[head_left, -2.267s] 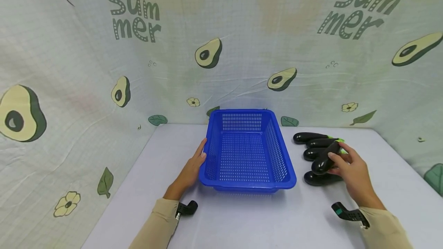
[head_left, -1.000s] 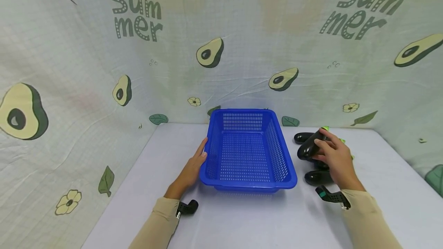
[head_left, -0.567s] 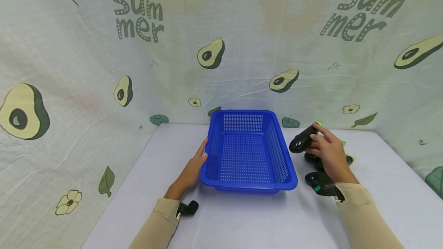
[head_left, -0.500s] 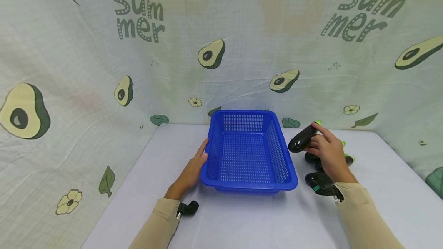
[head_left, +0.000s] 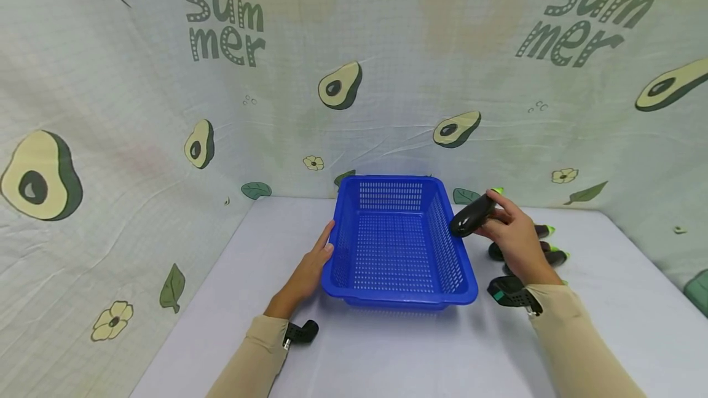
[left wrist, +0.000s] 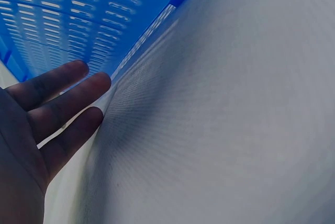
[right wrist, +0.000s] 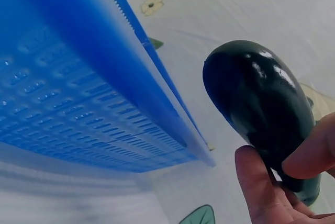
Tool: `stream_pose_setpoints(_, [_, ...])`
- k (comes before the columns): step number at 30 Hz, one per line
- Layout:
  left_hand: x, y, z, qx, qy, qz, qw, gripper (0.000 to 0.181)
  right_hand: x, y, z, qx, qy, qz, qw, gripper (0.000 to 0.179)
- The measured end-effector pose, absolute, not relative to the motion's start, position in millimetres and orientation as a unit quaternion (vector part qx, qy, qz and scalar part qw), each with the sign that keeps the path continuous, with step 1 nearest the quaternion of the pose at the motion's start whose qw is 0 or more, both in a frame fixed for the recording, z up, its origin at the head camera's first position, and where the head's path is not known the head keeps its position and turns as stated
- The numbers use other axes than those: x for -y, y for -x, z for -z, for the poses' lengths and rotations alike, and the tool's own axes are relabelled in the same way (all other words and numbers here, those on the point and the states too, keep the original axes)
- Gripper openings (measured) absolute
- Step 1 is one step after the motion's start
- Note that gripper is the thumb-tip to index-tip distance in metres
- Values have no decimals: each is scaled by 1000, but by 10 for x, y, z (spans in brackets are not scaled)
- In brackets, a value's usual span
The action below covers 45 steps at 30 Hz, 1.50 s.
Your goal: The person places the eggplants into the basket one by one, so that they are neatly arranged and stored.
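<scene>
Eggplant hung by the basket at two o'clock, pinched near its stem in the right hand, while the left hand, fingers straight, touched the rim at nine, seemingly steadying it.

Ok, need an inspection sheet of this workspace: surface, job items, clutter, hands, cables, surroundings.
Surface: white table, smooth-looking.
Job's things: blue perforated basket, upright; held eggplant, tilted, green stem end up; other eggplants lying right of the basket, partly hidden, so not countable.
Clutter: nothing seen.
Hands: left hand touches the basket's left side, fingers extended; right hand grips the held eggplant near its stem end, by the basket's right rim.
Cables: nothing seen.
Surroundings: pale cloth backdrop printed with avocados, leaves, flowers and "summer".
</scene>
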<state>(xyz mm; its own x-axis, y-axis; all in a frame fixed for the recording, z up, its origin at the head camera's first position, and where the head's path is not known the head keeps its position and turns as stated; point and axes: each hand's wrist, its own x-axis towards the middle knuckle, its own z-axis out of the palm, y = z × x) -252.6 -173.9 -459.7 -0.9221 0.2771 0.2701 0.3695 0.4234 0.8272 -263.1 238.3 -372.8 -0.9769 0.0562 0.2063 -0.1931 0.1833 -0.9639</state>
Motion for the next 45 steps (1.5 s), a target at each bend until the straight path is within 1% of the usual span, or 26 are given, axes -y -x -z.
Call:
stream_pose_setpoints(2, [1738,2522,4596,842,191,502,46,57,-2361,2633,3732,760,-50,-640,99,75])
stream_pose_setpoints(10, [1733,2513,4593,845,185,501,39,57,-2298,2649,3741,656,-66,-746,93,58])
stream_pose_setpoints(16, [1735,2514,4586,847,188,495,44,57,-2246,2688,3688,680,-41,-726,98,62])
stream_pose_setpoints(20, [1742,2518,4584,849,189,491,50,57,-2199,2738,3586,704,-35,-703,97,62])
stream_pose_setpoints(25, [1749,2520,4581,846,192,495,49,58,-2119,2816,3434,696,-30,-711,95,60])
stream_pose_setpoints(31, [1751,2520,4588,848,185,495,47,58,-1993,2906,3301,690,-30,-720,76,60])
stream_pose_setpoints(37, [1742,2514,4600,846,186,498,51,58,-1830,3008,3269,707,-23,-704,60,61])
stream_pose_setpoints(45, [1729,2533,4623,844,188,499,45,58,-1668,3129,3334,696,-27,-716,42,58])
